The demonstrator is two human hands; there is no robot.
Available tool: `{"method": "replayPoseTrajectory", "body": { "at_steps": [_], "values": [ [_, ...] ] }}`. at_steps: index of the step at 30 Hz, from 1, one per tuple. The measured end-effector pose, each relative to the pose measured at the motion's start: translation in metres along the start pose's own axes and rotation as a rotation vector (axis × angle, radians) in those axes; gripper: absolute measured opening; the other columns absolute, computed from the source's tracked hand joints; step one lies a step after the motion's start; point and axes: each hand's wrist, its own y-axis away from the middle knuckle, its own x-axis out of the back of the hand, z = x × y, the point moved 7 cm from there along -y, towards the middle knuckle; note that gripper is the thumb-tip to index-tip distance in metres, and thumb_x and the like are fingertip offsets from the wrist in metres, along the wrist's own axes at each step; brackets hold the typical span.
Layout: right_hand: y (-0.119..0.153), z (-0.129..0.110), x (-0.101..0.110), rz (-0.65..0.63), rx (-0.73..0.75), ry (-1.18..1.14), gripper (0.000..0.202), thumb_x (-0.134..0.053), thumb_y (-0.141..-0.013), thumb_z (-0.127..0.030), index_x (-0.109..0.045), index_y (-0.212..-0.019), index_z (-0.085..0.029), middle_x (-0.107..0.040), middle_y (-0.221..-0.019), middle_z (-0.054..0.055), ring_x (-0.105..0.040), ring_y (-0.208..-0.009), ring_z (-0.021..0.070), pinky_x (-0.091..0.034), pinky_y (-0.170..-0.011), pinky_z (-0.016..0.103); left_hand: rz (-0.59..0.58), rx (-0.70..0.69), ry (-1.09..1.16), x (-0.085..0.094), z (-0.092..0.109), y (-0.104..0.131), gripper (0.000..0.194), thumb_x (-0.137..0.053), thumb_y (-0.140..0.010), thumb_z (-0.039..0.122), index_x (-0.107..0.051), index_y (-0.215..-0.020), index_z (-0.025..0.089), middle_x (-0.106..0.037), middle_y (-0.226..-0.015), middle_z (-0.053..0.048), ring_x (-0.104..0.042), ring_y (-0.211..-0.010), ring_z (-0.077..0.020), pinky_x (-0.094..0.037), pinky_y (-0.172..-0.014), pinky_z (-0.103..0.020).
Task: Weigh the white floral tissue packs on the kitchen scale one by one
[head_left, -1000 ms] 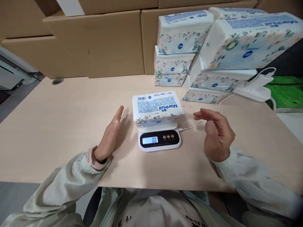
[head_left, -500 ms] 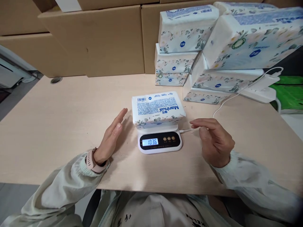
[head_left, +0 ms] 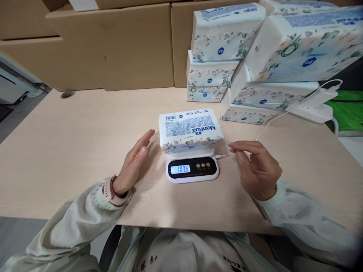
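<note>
A pack of tissues (head_left: pixel 190 128) with blue print lies on top of a white digital kitchen scale (head_left: pixel 193 178), hiding most of its plate. The lit display (head_left: pixel 180 169) reads about 103.6, its last digit hard to make out. To the left of the pack, my left hand (head_left: pixel 132 160) rests on its edge on the table, fingers stretched out and holding nothing. On the other side my right hand (head_left: pixel 256 168) is held with fingers extended and thumb apart, also without anything in it. Neither hand touches the pack or the scale.
Stacked tissue packs (head_left: pixel 214 71) stand at the back, with larger packs (head_left: pixel 306 49) to their right. A white cable (head_left: pixel 272 120) runs from the scale past my right hand to a power strip (head_left: pixel 314 112). Cardboard boxes (head_left: pixel 113 49) line the table's (head_left: pixel 70 151) far edge.
The view has shifted very slightly. Both hands, the pack and the scale keep their places; the display's last digit looks a little different.
</note>
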Motion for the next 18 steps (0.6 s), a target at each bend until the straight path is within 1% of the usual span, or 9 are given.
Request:
{"method": "replayPoseTrajectory", "body": {
  "at_steps": [3, 8, 13, 18],
  "values": [
    [0.0001, 0.0003, 0.0001, -0.001, -0.009, 0.002, 0.026, -0.066, -0.098, -0.019, -0.077, -0.119, -0.031, -0.082, -0.103, 0.006, -0.078, -0.091, 0.0241, -0.066, -0.078, 0.043, 0.003, 0.004, 0.010, 0.0006, -0.0017, 0.0002, 0.054, -0.052, -0.110, 0.058, -0.057, -0.159, 0.036, -0.047, -0.172, 0.000, -0.035, -0.165, -0.0330, -0.026, -0.140, -0.059],
    [-0.0009, -0.0023, 0.0003, -0.029, 0.000, 0.001, 0.029, -0.064, -0.097, -0.015, -0.078, -0.119, -0.029, -0.082, -0.104, 0.007, -0.078, -0.093, 0.0235, -0.065, -0.079, 0.042, 0.008, -0.001, 0.017, 0.0011, -0.0028, 0.0008, 0.054, -0.053, -0.109, 0.057, -0.058, -0.159, 0.036, -0.047, -0.171, -0.001, -0.037, -0.164, -0.0333, -0.027, -0.139, -0.059],
    [-0.0013, -0.0044, -0.0004, -0.050, 0.011, -0.007, 0.034, -0.064, -0.096, -0.009, -0.078, -0.120, -0.028, -0.082, -0.105, 0.006, -0.078, -0.095, 0.0229, -0.065, -0.081, 0.041, 0.002, -0.017, 0.028, 0.0004, 0.0005, 0.0002, 0.053, -0.056, -0.109, 0.054, -0.058, -0.159, 0.036, -0.048, -0.171, -0.001, -0.038, -0.164, -0.0327, -0.027, -0.139, -0.059],
    [-0.0022, -0.0056, -0.0020, -0.074, 0.011, -0.015, 0.036, -0.061, -0.097, -0.008, -0.077, -0.121, -0.030, -0.083, -0.106, 0.005, -0.079, -0.100, 0.0243, -0.066, -0.085, 0.043, -0.002, -0.016, 0.027, -0.0009, 0.0032, -0.0001, 0.054, -0.060, -0.107, 0.054, -0.059, -0.158, 0.036, -0.049, -0.171, -0.002, -0.038, -0.164, -0.0342, -0.027, -0.139, -0.061]
  ]
}}
